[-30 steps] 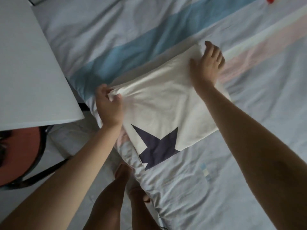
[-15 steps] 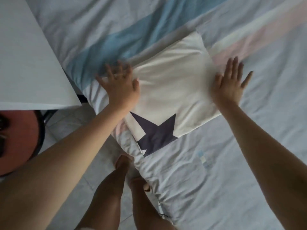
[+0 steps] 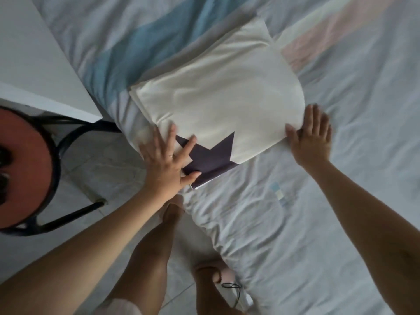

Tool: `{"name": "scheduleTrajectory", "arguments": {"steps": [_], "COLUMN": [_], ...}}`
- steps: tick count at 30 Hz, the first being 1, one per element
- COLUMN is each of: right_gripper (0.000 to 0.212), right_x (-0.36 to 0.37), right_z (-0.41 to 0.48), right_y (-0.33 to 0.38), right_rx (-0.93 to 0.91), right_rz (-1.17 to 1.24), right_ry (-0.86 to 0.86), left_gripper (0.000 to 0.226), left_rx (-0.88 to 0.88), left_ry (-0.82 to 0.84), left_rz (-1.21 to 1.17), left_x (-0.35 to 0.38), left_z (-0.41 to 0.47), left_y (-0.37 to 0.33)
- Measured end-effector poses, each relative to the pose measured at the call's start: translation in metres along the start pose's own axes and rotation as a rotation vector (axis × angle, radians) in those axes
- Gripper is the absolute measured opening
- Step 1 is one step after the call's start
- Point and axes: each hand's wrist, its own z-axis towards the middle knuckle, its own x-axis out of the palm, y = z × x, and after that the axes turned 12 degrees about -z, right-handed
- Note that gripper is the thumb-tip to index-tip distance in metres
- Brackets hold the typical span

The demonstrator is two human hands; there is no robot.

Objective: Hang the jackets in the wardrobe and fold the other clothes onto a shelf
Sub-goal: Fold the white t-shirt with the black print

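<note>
Both hands lie flat at frame centre, left hand [image 3: 166,160] and right hand [image 3: 312,138], fingers spread on the folded T-shirt [image 3: 218,103]. Lifting it carelessly off the bed [image 3: 329,201] could undo the fold.

Smooth matt cloth shirt [image 3: 218,98]

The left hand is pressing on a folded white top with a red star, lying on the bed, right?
Not quite: the star is dark purple, not red, as the head view shows. The left hand does press on the folded white top lying on the bed.
</note>
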Motion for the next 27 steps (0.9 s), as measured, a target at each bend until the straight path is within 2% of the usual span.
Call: {"name": "scheduleTrajectory", "arguments": {"steps": [2, 4, 6, 8, 9, 10, 13, 17, 19, 20, 21, 23, 25, 27], "right_gripper": [0.086, 0.078, 0.073, 0.068, 0.067, 0.065, 0.068, 0.078, 0.080, 0.082, 0.085, 0.087, 0.079, 0.064], "right_x": [0.001, 0.006, 0.017, 0.033, 0.041, 0.052, 0.086, 0.104, 0.110, 0.114, 0.117, 0.122, 0.125, 0.128], "right_z": [-0.015, -0.047, -0.084, -0.139, -0.164, -0.197, -0.310, -0.430, -0.488, -0.494, -0.530, -0.540, -0.533, -0.517], "right_y": [-0.004, -0.011, -0.009, -0.025, -0.031, -0.049, -0.128, -0.226, -0.280, -0.286, -0.318, -0.343, -0.359, -0.372], "right_rx": [0.093, 0.112, 0.080, 0.009, -0.041, -0.054, 0.099, 0.518, 0.739, 0.801, 0.936, 1.109, 1.268, 1.340], "right_rz": [0.058, 0.095, 0.135, 0.139, 0.111, 0.089, 0.033, -0.016, 0.102, 0.214, 0.336, 0.543, 0.698, 0.757], "right_ry": [0.016, 0.004, 0.001, 0.011, 0.011, 0.040, 0.175, 0.378, 0.526, 0.554, 0.522, 0.343, 0.152, 0.029], "left_gripper": [0.084, 0.083, 0.095, 0.100, 0.101, 0.104, 0.111, 0.131, 0.146, 0.152, 0.157, 0.165, 0.170, 0.171], "left_rx": [-0.140, -0.207, -0.452, -0.769, -0.871, -0.897, -0.751, -0.291, -0.114, -0.094, -0.033, -0.065, -0.099, -0.090], "left_ry": [0.005, -0.001, 0.135, 0.236, 0.269, 0.317, 0.440, 0.769, 0.953, 0.978, 0.997, 0.947, 0.895, 0.880], "left_rz": [-0.028, -0.039, -0.175, -0.334, -0.368, -0.394, -0.414, -0.263, -0.141, -0.094, -0.036, 0.077, 0.167, 0.221], "left_x": [0.001, 0.005, 0.020, 0.043, 0.051, 0.060, 0.089, 0.125, 0.146, 0.150, 0.170, 0.184, 0.191, 0.203], "left_z": [-0.016, -0.039, -0.059, -0.084, -0.094, -0.107, -0.149, -0.189, -0.208, -0.203, -0.219, -0.221, -0.224, -0.230], "left_y": [-0.017, -0.050, -0.083, -0.127, -0.143, -0.168, -0.256, -0.350, -0.393, -0.389, -0.423, -0.437, -0.445, -0.450]}}
